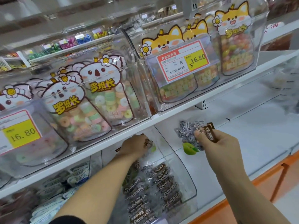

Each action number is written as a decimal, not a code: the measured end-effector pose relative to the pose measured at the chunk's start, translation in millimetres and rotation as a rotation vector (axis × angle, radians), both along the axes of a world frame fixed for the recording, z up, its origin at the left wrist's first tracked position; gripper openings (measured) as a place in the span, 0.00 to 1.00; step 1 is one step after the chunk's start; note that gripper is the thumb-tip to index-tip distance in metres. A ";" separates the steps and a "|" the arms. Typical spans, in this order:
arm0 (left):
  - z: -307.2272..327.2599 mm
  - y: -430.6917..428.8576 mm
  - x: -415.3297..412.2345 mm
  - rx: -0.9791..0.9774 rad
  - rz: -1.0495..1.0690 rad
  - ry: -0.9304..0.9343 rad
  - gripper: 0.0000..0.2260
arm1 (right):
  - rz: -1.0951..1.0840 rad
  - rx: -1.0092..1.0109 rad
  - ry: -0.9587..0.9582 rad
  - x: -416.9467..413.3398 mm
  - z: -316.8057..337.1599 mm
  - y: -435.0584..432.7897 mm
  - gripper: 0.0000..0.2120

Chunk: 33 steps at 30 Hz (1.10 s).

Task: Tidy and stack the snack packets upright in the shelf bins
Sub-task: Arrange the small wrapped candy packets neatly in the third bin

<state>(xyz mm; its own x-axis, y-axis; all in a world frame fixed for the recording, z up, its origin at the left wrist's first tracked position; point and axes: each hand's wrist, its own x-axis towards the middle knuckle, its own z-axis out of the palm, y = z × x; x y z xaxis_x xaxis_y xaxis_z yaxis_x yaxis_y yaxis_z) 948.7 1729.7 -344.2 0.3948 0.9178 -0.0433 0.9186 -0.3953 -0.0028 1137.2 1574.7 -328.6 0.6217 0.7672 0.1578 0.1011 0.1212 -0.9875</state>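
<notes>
Now the left hand (135,147) curls its fingers round a packet (148,143) inside the bin (182,178); the right hand (222,147) pinches a second packet (188,131) just beside the bin.

I see white shelf boards (178,108) running in tiers, with an orange base strip (291,167) low at the right and a pale floor (294,197) beside it. The light is even and bright.

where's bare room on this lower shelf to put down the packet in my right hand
Bare white shelf right of the clear bin, beyond the right hand. Crowded: the bin's brown packets, where the left hand reaches.
</notes>
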 end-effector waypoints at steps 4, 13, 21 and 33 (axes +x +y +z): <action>-2.1 6.8 -15.5 0.092 -0.038 -0.113 0.13 | -0.003 -0.012 0.003 -1.1 -0.2 -0.9 0.13; -16.6 21.0 -21.3 0.166 -0.019 -0.100 0.09 | 0.018 -0.009 -0.004 -12.1 -0.4 3.1 0.13; -5.2 0.8 -0.2 -0.085 -0.122 -0.130 0.04 | 0.035 -0.018 0.039 -20.2 -2.3 10.3 0.12; -24.8 6.7 8.3 -0.423 -0.023 0.408 0.20 | 0.048 -0.033 0.050 -17.8 -4.7 7.5 0.10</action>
<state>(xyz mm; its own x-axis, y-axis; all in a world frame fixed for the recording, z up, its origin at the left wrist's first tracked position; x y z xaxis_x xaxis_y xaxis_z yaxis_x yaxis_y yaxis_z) 957.1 1736.4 -369.1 0.2884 0.7790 -0.5567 0.8677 -0.4585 -0.1921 1119.4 1582.1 -333.2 0.5902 0.8009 0.1013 0.0464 0.0916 -0.9947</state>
